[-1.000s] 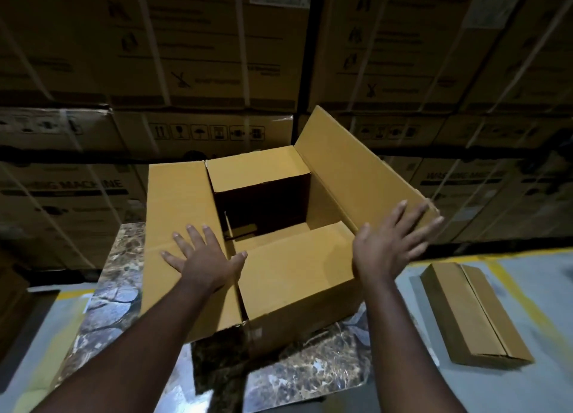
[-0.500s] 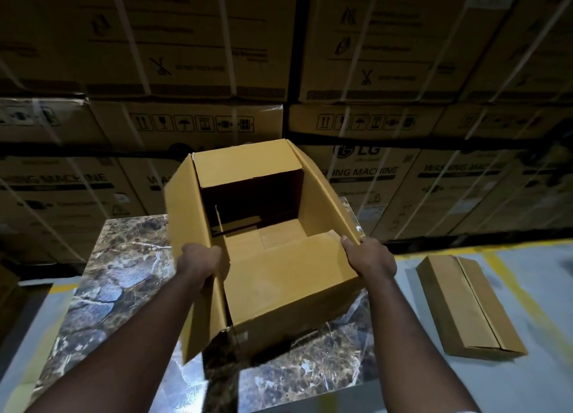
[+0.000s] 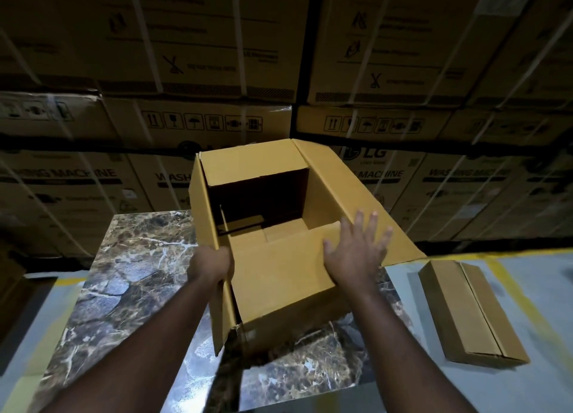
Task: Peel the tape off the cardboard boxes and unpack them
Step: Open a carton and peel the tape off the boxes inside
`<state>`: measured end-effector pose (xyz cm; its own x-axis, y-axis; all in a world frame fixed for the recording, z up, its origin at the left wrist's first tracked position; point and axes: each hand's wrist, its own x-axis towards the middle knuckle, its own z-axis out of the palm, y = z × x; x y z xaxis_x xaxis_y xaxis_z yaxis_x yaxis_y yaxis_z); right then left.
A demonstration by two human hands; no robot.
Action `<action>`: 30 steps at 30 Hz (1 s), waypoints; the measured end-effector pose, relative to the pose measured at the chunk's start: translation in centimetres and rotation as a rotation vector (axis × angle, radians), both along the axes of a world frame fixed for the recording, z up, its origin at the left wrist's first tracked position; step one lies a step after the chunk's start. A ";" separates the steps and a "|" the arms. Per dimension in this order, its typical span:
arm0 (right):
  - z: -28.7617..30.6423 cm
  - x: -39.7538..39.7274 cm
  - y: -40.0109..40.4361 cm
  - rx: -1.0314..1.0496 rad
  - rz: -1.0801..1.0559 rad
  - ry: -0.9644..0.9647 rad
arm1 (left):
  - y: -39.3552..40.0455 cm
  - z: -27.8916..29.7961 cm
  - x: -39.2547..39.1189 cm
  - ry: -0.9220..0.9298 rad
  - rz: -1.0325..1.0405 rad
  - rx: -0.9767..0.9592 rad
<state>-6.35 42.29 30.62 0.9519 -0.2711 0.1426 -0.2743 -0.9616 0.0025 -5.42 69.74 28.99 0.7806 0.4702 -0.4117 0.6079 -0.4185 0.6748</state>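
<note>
Nearest the viewer, two forearms reach up from six o'clock over a marble-patterned desk [image 3: 130,276]. The left hand [image 3: 209,265] curls around the left flap of an open cardboard box [image 3: 279,276] at centre; the right hand [image 3: 356,251] lies flat with fingers spread on the near flap. All four flaps are open and no contents show inside. At four o'clock, a smaller closed box [image 3: 471,310] lies on the floor, seemingly still unopened. Behind stand stacked appliance cartons [image 3: 198,40].
</note>
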 end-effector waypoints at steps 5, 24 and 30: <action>-0.9 0.3 4.8 0.280 0.446 0.244 | -0.2 -0.6 -1.0 -0.039 -0.016 -0.014; 2.5 -12.2 2.2 0.508 0.285 -1.145 | 0.4 -1.0 -2.3 0.034 -0.352 0.076; -3.8 -20.3 -0.1 0.541 0.080 -0.729 | 0.5 -1.0 -1.9 0.038 -0.426 0.113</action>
<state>-26.61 42.15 26.79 0.6942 -0.4134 0.5892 0.0365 -0.7974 -0.6024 -7.29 70.24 28.00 0.9000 0.1535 -0.4079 0.3884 -0.7070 0.5910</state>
